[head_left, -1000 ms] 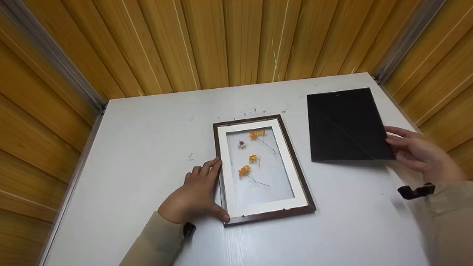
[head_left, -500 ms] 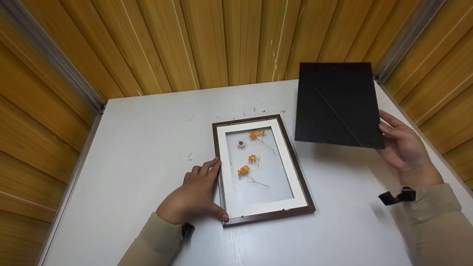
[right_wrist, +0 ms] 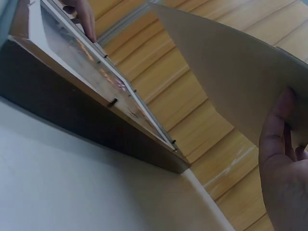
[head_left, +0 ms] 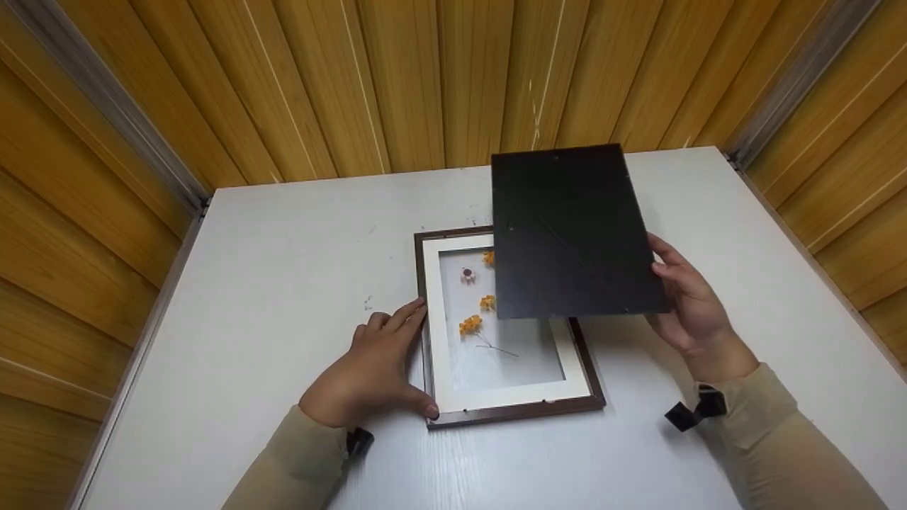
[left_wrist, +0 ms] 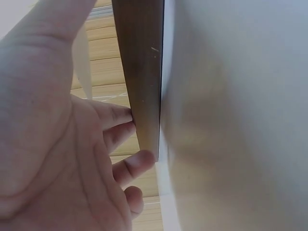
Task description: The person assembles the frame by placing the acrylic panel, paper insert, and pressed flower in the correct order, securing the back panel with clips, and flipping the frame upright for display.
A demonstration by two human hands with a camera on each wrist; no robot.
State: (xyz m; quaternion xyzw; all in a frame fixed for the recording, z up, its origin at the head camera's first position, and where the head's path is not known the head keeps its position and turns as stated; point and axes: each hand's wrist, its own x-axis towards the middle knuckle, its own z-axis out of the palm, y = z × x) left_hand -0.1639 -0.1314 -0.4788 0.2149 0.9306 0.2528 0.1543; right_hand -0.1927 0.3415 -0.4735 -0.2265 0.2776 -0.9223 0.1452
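A dark brown picture frame (head_left: pixel 517 415) with a white mat (head_left: pixel 437 347) lies on the table. Through its clear pane show orange flower sprigs (head_left: pixel 470 325) and a small pinkish flower (head_left: pixel 468 274). My left hand (head_left: pixel 365 375) rests against the frame's left side, fingertips on the edge and thumb at the near left corner. My right hand (head_left: pixel 691 308) pinches the right edge of a black backing board (head_left: pixel 574 237). Held above the frame, that board hides its upper right part. In the right wrist view the board's underside (right_wrist: pixel 231 67) is plain brown, and small dark tabs (right_wrist: pixel 112 102) stand along the frame's rim.
The white table (head_left: pixel 283 283) bears small dark specks (head_left: pixel 368 303) left of the frame. Wood-patterned panels (head_left: pixel 411 85) rise behind the table and at both sides, with grey metal posts (head_left: pixel 134 106) at the corners.
My right hand has lifted the backing board from the right of the table and carried it left, over part of the frame. My left hand has stayed at the frame.
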